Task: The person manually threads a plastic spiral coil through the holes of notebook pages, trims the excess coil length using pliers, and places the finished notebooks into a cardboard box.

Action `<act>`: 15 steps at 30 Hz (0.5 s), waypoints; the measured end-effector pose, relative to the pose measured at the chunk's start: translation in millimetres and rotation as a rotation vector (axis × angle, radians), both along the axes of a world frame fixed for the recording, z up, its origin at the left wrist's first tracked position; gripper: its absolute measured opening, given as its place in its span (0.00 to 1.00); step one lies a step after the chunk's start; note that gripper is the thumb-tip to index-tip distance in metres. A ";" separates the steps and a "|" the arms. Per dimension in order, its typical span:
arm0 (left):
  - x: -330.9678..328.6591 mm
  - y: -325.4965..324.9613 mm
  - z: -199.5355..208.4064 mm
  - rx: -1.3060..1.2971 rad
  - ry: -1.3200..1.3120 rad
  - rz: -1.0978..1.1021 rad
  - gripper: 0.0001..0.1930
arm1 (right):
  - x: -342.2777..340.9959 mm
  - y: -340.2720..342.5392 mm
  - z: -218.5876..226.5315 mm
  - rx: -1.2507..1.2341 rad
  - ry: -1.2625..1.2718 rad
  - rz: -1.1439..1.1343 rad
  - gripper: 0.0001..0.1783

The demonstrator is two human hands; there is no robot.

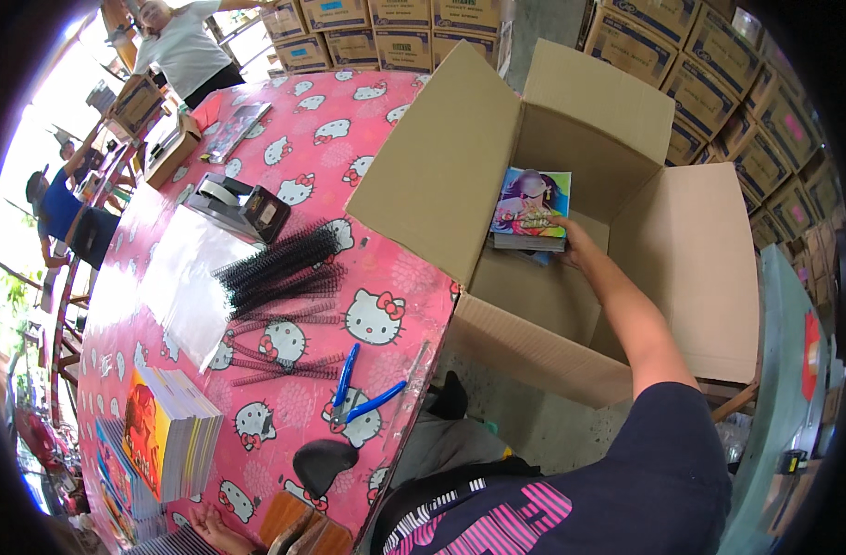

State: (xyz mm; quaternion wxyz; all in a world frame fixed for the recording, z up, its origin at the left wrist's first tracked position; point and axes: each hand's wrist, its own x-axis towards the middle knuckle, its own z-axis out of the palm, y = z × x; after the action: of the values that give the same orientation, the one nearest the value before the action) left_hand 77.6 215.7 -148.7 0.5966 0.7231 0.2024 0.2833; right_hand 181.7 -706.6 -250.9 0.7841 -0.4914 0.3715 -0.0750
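Note:
Inside the open cardboard box [497,330], my right hand [578,244] grips the near right edge of a stack of notebooks [531,205] with a colourful cover on top. The stack lies against the box's left side, and part of my fingers is hidden by it. Low on the left, my left hand [216,529] rests near the table's edge with its fingers loosely apart and nothing visible in it. Just beyond that hand stand stacked notebooks with orange and yellow covers [168,430] and spiral-bound notebooks with blue covers [125,476].
Black binding coils [279,273] lie on the pink patterned table [413,277], beside clear plastic sheets [178,287] and a tape dispenser [238,205]. Blue-handled pliers [365,400] are nearer me. Stacked cartons [700,79] line the back. Other people [187,51] are at the far left.

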 end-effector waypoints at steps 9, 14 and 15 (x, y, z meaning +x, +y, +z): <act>-45.4 -45.3 165.4 0.004 -0.515 -0.036 0.31 | -92.7 85.0 178.8 -0.012 -0.440 0.103 0.27; -43.7 -53.1 246.6 -0.183 -0.649 -0.848 0.33 | -124.8 134.4 240.3 0.053 -0.805 0.097 0.30; -18.8 -89.8 248.4 -0.149 -0.561 -0.772 0.34 | -120.6 153.8 258.9 0.089 -0.852 0.096 0.30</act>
State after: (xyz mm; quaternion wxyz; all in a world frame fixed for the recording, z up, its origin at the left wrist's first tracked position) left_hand 58.8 125.9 99.7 0.7398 0.5965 -0.2298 0.2099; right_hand 61.2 -552.9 7.9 0.8906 -0.3990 -0.0060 -0.2184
